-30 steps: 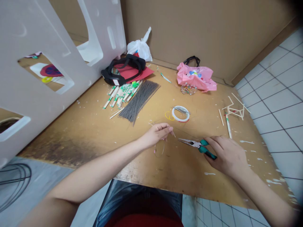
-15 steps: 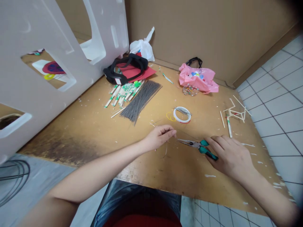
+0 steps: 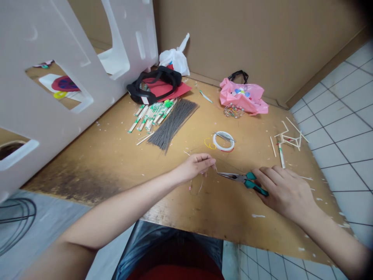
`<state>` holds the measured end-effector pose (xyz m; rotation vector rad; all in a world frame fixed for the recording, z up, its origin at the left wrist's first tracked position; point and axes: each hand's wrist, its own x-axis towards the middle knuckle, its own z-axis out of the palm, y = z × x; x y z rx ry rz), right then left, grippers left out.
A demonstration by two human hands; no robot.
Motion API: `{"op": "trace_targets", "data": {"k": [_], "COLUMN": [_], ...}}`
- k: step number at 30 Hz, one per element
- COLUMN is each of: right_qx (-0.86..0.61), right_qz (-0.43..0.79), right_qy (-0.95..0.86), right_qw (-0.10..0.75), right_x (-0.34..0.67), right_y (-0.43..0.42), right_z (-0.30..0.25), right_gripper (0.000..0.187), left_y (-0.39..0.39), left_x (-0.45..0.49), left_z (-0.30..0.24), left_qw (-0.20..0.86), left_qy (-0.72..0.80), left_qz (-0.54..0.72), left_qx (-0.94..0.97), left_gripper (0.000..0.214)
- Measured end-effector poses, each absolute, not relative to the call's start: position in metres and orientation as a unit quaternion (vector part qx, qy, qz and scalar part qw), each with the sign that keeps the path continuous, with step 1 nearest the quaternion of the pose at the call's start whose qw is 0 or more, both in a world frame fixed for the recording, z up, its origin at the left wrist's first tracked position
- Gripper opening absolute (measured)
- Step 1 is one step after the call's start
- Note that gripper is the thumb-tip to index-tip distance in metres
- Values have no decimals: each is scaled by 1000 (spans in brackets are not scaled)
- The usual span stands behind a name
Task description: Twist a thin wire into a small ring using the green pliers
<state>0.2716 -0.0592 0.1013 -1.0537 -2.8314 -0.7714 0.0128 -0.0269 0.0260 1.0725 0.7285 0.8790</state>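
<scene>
Between thumb and fingers, my left hand point(image 3: 201, 165) pinches a thin wire point(image 3: 216, 168) above the table. Part of the wire hangs below the hand as a loose loop, with a small pinkish bit on it. My right hand point(image 3: 282, 188) is closed round the teal handles of long-nose pliers point(image 3: 237, 177). The plier tips point left and meet the wire just right of my left fingertips; whether the jaws clamp it is too small to tell. A white ring point(image 3: 223, 141) with short grey wires across it lies beyond my hands, a yellow wire curl point(image 3: 209, 144) beside it.
A bundle of grey wires point(image 3: 174, 122) and wrapped chopsticks point(image 3: 151, 116) lie back left, near a black headset point(image 3: 154, 85). A pink bag point(image 3: 243, 97) stands at the back. A stick frame point(image 3: 290, 140) lies right. A white plastic panel point(image 3: 87, 77) borders the left side.
My left hand has turned slightly, and the hanging wire loop has swung left and shows more. The pliers have shifted a little left, with their tips now at the wire.
</scene>
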Motion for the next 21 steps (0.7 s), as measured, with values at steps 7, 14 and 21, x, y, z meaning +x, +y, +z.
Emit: {"op": "trace_targets", "data": {"k": [7,14,21], "right_qx": [-407,-483,-502], "right_qz": [-91,31,106], "right_qy": [-909,-874,-858], "right_qw": [19,-55,-11], "right_x": [263,263,263], "right_y": [-62,-61,-54], "right_z": [109,117,124], "right_gripper": [19,33,31], "left_y": [-30,-36,-33], "left_x": [7,12,11], "left_z": [29,32,34], "left_qw": [613,516,561], "left_qy": [402,376,406], "left_qz": [364,397,396], "left_qx": [574,659,603], "left_gripper": [34,31,34]}}
